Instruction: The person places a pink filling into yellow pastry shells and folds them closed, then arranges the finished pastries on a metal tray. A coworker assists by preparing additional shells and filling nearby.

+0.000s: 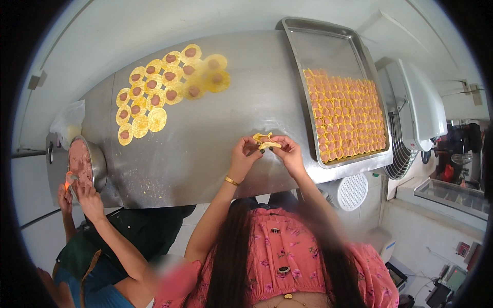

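The left hand (245, 155) and right hand (288, 153) both grasp one yellow wrapper (269, 146) with meat filling, pinching it from opposite sides with the fingertips just above the table (215, 128), in front of the body. The two-sided grip probably keeps the soft edge raised around the filling.

To the right, a metal tray (324, 46) carries tight rows of filled dumplings (349, 118); such close packing likely saves space and props them upright. Flat wrapper rounds (154, 100), most topped with meat, lie nearly edge to edge at the table's far left, perhaps so filling can be dabbed on quickly. A co-worker's hands (91, 203) work at the metal bowl (99, 160) of pink minced meat (80, 159), near those rounds.
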A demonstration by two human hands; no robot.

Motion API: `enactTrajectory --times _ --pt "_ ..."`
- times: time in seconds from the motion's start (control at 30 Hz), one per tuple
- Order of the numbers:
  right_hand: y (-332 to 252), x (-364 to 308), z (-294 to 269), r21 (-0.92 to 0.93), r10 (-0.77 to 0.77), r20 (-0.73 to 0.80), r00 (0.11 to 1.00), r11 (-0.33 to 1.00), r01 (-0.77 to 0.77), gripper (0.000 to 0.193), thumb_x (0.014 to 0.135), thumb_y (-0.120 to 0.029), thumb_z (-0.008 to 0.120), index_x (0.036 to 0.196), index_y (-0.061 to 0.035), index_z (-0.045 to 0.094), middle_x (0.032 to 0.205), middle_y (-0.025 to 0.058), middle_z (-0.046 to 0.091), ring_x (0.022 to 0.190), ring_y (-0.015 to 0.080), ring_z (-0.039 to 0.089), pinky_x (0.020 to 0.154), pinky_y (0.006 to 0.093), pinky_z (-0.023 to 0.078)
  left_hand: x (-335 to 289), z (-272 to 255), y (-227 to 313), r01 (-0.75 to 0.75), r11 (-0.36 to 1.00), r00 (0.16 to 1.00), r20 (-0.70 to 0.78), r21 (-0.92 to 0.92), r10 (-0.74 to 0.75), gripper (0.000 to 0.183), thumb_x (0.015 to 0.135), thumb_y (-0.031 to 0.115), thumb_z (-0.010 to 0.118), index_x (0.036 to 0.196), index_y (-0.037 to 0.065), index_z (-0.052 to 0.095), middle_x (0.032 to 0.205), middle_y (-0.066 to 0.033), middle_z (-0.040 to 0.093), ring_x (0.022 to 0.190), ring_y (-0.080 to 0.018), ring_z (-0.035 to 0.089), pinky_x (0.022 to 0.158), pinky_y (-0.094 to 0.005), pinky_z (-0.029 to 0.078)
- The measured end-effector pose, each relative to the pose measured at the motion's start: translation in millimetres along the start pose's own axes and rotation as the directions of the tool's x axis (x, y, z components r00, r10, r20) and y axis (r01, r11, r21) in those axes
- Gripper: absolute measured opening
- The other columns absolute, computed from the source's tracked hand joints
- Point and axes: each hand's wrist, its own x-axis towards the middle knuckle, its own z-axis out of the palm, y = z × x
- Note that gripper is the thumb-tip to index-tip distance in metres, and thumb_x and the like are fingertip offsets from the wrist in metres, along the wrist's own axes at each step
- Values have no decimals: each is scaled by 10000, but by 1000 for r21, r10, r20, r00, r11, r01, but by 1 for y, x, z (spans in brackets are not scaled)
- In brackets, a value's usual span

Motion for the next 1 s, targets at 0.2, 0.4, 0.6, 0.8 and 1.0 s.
enactTrajectory --times 0.2,0.4,0.6,0.8,1.0 --pt "15 4 -13 -469 -43 1 999 882 39 340 756 67 655 1081 -32 638 951 41 631 844 93 575 738 242 475 -6 -1 -4 12 978 998 -68 209 2 165 757 -62 653 889 6 580 1114 -87 578 878 -149 630 752 -258 544" --pt "3 -11 -14 -683 -253 142 957 675 280 431 672 57 700 1085 -49 633 925 67 627 759 163 591 672 275 484 -9 2 -12 -279 680 947 77 678 312 154 708 -34 702 817 6 601 989 -53 657 797 -159 651 684 -281 541" --pt "1 -9 -15 -711 -295 175 939 623 328 373 663 65 690 1019 -37 640 935 96 631 777 248 628 653 314 500 -8 12 -11 -273 686 961 159 675 226 193 705 -12 730 833 15 589 938 -64 661 762 -175 660 665 -275 554" --pt "-5 -10 -16 -772 -333 221 917 514 373 247 674 48 641 912 -19 636 857 121 594 817 341 591 695 403 486 -6 20 -13 -211 728 977 135 653 163 276 720 51 753 960 50 618 840 -79 662 706 -186 662 643 -287 544" --pt "-11 -21 -14 -848 -387 231 893 369 380 342 648 57 671 979 -24 636 945 140 594 823 340 605 708 374 502 -3 20 -15 -240 585 971 192 775 144 327 701 113 778 986 60 626 789 -79 654 688 -198 658 628 -286 536"
